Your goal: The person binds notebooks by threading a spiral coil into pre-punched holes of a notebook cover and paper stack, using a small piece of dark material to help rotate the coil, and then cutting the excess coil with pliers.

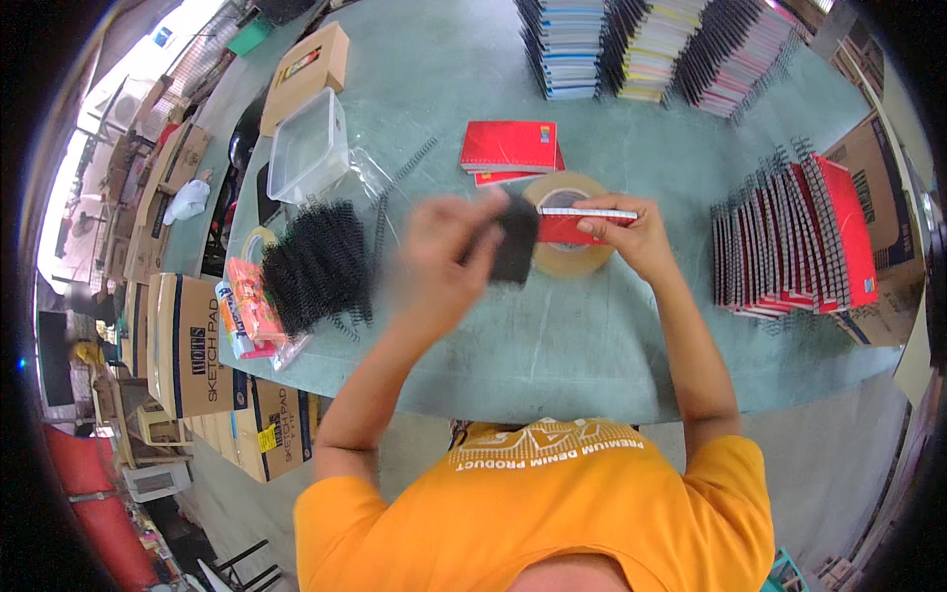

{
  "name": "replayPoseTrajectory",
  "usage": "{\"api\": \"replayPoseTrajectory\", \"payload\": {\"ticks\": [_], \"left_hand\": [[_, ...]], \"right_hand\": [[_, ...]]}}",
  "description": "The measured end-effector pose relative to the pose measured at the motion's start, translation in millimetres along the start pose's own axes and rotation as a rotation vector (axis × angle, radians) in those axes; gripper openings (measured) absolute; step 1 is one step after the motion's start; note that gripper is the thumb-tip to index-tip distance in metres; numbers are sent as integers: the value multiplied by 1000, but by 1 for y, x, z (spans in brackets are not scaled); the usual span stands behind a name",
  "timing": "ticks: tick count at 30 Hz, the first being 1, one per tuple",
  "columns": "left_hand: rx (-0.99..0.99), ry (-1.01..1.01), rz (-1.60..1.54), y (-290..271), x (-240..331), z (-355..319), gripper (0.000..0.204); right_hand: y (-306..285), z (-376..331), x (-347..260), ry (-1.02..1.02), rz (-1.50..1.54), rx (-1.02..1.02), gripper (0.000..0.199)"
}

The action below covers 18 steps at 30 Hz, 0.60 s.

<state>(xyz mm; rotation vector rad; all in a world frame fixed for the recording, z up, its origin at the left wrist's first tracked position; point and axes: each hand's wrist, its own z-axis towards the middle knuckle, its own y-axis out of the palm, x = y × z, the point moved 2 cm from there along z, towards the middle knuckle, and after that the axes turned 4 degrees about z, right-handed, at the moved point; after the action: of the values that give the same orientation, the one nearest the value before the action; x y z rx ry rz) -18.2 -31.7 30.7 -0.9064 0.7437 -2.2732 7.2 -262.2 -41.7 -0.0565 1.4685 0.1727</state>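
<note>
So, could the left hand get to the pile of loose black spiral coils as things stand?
Probably yes. The pile of black coils lies on the table just to the left of the left hand, with nothing between them. But that hand already grips a dark, blurred piece, so it would likely need to put that down first.

Left hand (444,252) and its black spiral coil (515,242) are motion-blurred; the red notebook (582,225) partly hides the tape roll (572,259).

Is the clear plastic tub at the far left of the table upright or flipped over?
Cannot tell: the clear plastic tub lies flat beside the cardboard box, but no lid or opening shows clearly.
</note>
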Motion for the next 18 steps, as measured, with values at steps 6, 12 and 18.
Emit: {"api": "replayPoseTrajectory", "payload": {"ticks": [6, 12, 18], "left_hand": [[-272, 43, 8, 26, -3, -16, 36], [0, 30, -9, 24, 4, -3, 39], [45, 34, -33, 15, 15, 10, 37]], "right_hand": [[5, -9, 2, -4, -65, -23, 22], [7, -11, 4, 22, -97, -5, 24], [6, -12, 10, -44, -134, -76, 27]]}}
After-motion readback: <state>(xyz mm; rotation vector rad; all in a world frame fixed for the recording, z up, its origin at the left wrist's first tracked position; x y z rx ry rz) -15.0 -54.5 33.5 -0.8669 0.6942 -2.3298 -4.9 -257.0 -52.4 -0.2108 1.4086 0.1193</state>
